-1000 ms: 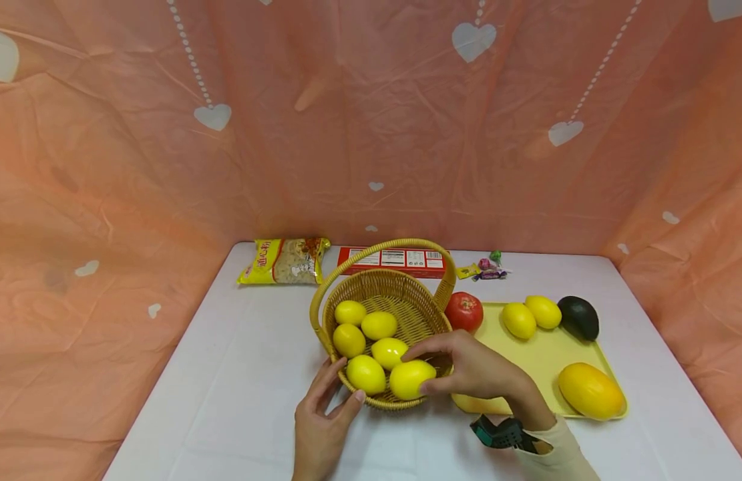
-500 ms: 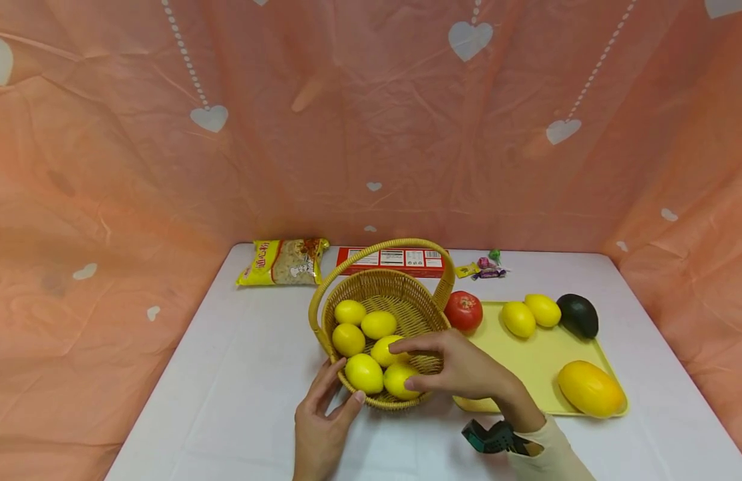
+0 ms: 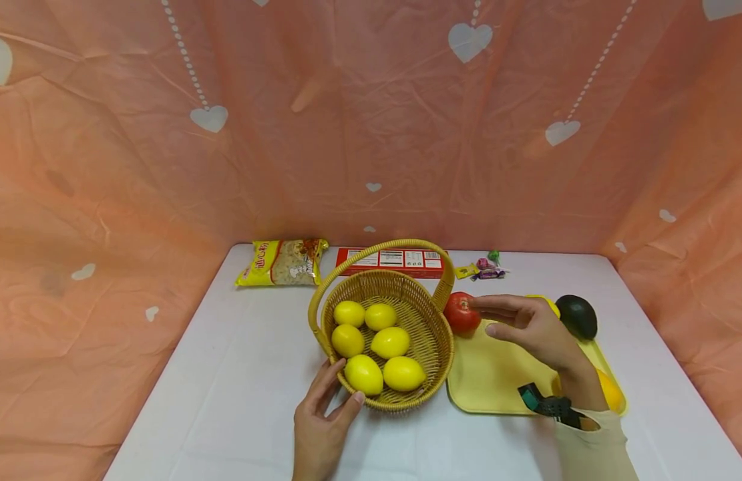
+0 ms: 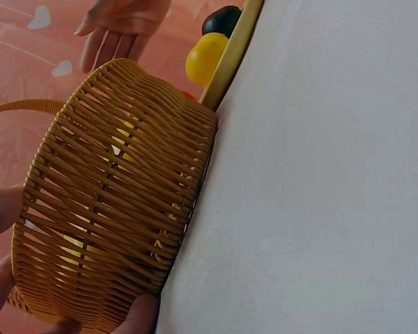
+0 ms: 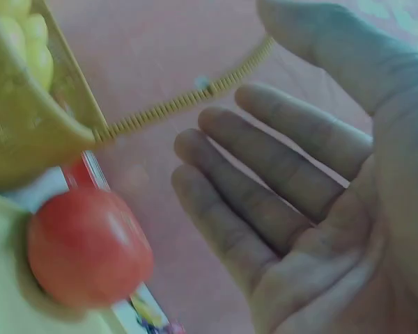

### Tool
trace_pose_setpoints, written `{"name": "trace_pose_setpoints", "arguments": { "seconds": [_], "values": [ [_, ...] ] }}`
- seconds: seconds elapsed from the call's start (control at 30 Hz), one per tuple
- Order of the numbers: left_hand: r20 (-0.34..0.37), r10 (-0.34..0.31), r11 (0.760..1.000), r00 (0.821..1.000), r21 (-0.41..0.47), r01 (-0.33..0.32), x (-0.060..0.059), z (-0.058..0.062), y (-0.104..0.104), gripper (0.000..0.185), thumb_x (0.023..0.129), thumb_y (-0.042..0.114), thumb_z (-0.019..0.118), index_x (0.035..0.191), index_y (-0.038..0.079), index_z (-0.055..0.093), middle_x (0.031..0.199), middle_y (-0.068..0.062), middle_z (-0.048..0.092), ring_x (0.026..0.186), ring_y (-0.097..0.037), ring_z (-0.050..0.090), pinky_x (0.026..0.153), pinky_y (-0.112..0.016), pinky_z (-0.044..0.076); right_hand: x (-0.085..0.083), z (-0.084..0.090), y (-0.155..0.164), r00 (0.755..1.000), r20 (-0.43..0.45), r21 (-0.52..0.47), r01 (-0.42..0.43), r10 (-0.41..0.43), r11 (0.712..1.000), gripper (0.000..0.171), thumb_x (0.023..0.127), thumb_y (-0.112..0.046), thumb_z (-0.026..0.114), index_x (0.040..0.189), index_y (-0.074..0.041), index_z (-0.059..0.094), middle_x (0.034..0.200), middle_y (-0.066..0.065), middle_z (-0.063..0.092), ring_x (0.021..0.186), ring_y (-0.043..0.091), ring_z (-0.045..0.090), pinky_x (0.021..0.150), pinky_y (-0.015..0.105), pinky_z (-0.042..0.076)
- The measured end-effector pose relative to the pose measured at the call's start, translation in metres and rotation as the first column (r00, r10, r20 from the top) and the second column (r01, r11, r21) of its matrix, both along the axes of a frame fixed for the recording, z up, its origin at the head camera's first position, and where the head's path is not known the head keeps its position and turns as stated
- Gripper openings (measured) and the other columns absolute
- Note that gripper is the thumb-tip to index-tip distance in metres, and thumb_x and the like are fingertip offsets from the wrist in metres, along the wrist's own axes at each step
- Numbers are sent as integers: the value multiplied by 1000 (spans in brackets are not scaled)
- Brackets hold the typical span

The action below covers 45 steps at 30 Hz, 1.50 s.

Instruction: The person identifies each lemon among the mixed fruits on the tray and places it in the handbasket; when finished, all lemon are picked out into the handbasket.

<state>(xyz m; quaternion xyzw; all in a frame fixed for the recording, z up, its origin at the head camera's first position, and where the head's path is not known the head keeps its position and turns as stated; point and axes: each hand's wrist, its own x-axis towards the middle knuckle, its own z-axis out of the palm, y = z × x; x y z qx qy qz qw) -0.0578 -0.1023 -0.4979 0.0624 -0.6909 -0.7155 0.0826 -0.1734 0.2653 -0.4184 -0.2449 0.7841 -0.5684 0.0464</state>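
The basket [image 3: 387, 325] is steadied at its near rim by the left hand [image 3: 322, 424], fingers and thumb curled against the weave. It stands near the middle of the worktop [image 3: 226, 374], touching the tray [image 3: 491, 374] on its right.

The right hand [image 3: 529, 327] hovers over the tray with fingers straight and nothing held, just beside the tomato [image 3: 462, 312] at the tray's far left corner. A lemon [image 3: 551, 306] is half hidden behind it; for a sound pick, it would best be cupped from above while the basket is held firm.

Counted: six lemons in the basket, one tomato, one avocado [image 3: 577, 316], one mango [image 3: 610, 391] mostly hidden.
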Motion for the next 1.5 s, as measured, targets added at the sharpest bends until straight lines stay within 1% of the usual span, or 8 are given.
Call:
{"name": "trace_pose_setpoints", "arguments": {
  "seconds": [0.13,0.33,0.53,0.7,0.8,0.93,1.23,1.5],
  "values": [
    [-6,-2,1000,1000,1,2,0,-1,0,57,95,7,86,149,9,68,171,-25,42,148,-52,51,106,-44,62,0,-2,18,990,-37,40,135,-134,990,38,104,0,72,142,3,69,135,-7,77,121,3,74,97,19,63],
    [1,-9,1000,1000,1,9,0,0,-1,57,96,8,86,150,9,67,171,-25,41,149,-52,50,107,-44,61,3,-6,41,936,-97,184,351,-339,918,40,104,-16,78,141,-2,72,130,3,80,112,-9,72,93,7,57],
    [9,-10,1000,1000,-1,10,0,1,-1,57,96,8,86,150,10,67,172,-25,40,150,-51,50,108,-44,60,6,-5,63,898,-86,294,437,-431,850,52,105,-27,78,147,0,67,137,20,75,107,-17,66,88,2,54],
    [11,-7,1000,1000,-5,7,0,3,-2,58,95,7,86,150,9,67,172,-25,40,150,-51,50,108,-44,60,4,-8,67,893,-115,431,439,-434,789,58,104,-36,79,149,-2,66,141,28,71,116,21,78,85,0,51],
    [12,-5,1000,1000,-4,5,0,3,-1,58,95,7,86,150,9,67,172,-25,41,149,-51,50,108,-44,60,0,-11,62,907,-129,496,409,-400,766,60,103,-38,79,149,-2,66,143,27,70,128,46,69,99,23,63],
    [14,-3,1000,1000,-1,3,0,2,-1,57,95,7,86,149,9,67,171,-25,41,149,-52,51,108,-45,60,-5,-15,52,923,-116,562,365,-366,742,63,102,-41,80,149,-3,66,146,27,68,136,52,60,112,67,53],
    [6,-6,1000,1000,7,6,0,1,0,57,95,7,86,149,9,68,171,-25,42,149,-51,51,107,-42,61,-6,-20,45,949,-63,585,286,-309,759,44,98,-28,85,135,-5,77,132,22,76,115,39,77,93,38,69],
    [0,-7,1000,1000,-2,7,0,1,-1,57,95,7,86,149,10,68,171,-24,42,148,-50,52,107,-43,61,-6,-24,47,968,38,565,184,-248,804,53,98,-30,85,145,-8,71,144,28,67,113,40,78,95,48,68]
  ]
}}
